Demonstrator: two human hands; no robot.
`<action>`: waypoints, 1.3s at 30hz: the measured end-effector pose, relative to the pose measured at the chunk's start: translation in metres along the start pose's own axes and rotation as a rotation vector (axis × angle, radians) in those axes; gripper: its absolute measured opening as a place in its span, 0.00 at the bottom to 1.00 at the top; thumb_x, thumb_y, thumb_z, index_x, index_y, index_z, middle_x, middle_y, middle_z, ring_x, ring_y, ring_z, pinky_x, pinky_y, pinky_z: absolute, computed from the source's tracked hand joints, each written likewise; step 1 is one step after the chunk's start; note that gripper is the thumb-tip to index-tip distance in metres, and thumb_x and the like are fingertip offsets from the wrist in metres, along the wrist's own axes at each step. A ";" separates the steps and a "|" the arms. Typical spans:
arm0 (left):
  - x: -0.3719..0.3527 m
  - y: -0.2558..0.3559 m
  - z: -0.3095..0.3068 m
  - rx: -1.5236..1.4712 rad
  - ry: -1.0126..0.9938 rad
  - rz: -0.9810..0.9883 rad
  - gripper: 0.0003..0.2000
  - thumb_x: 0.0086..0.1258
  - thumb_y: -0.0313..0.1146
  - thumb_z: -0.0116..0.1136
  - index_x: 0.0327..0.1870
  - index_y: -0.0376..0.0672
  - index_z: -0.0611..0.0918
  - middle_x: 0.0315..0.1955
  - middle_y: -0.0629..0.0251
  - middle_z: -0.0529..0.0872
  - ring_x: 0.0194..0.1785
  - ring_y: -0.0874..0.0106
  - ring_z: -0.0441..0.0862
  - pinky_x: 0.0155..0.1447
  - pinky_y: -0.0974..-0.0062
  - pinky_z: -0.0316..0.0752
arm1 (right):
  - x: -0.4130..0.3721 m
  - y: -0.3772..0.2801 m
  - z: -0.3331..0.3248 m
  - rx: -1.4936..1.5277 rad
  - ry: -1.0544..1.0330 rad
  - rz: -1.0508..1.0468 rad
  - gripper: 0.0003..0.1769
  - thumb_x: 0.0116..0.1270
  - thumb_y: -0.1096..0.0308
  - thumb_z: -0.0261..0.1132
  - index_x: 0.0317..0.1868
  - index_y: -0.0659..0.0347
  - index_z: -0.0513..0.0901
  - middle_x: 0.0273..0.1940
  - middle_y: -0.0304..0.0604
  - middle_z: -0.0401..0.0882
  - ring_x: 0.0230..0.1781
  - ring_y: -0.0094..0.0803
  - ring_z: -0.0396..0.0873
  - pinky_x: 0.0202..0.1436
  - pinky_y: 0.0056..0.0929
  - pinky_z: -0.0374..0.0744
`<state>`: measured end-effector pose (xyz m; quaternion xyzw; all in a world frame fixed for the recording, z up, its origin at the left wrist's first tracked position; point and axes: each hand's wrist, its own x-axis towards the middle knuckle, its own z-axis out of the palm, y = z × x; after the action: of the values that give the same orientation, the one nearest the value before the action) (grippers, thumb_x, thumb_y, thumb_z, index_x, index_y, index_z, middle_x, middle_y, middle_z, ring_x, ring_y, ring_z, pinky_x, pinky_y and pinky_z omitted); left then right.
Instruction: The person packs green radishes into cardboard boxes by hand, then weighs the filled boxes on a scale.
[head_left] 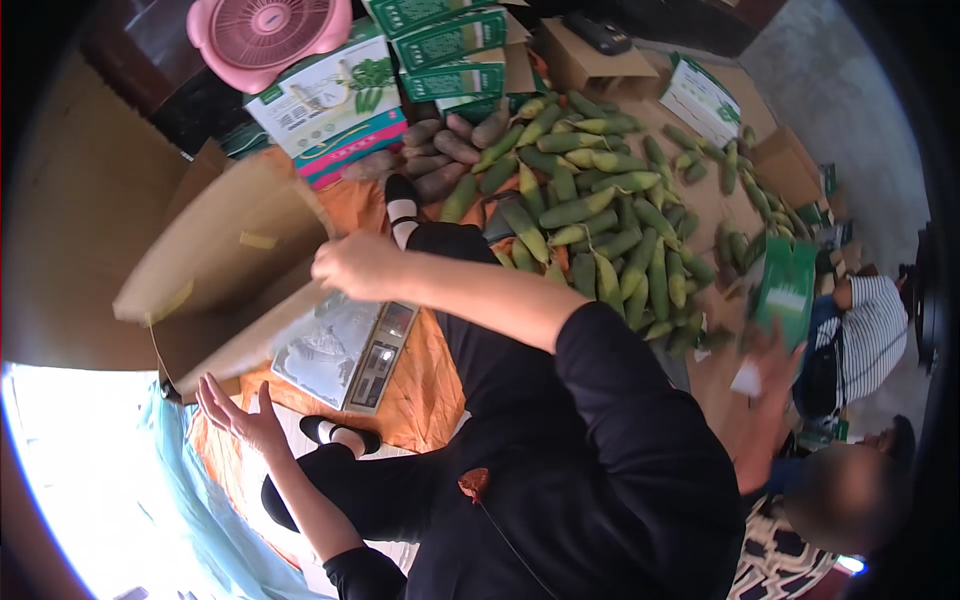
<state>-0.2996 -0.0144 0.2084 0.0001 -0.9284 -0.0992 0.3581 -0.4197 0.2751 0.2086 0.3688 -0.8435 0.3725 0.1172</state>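
Right hand [355, 266] pinches one flap of a large, open brown cardboard box [222, 258]; its long edge runs from those fingertips toward the left hand [243, 417], fingers spread.

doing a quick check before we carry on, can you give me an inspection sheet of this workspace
Surface: creased orange sheet, under the scale.
Job's things: open cardboard box, tilted beside the scale.
Clutter: heaped green vegetables, darker roots, printed box, pink plastic item.
Hands: right hand grips the cardboard box's edge; left hand open by its lower flap, contact unclear.
Cables: nothing seen; only a thin cord on the black clothes.
Surroundings: person in stripes and person in patterned clothes nearby.
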 end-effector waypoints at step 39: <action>-0.017 0.003 0.045 -0.241 -0.822 -0.161 0.10 0.60 0.24 0.55 0.42 0.34 0.81 0.31 0.47 0.84 0.37 0.53 0.83 0.43 0.64 0.75 | -0.385 0.126 -0.028 -0.170 0.243 1.577 0.18 0.57 0.60 0.65 0.45 0.62 0.82 0.45 0.53 0.82 0.46 0.49 0.80 0.49 0.40 0.77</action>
<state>-0.3161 -0.0024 0.1651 -0.0088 -0.9726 -0.2263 -0.0528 -0.2414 0.5580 -0.0223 -0.3893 -0.8624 0.3177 -0.0617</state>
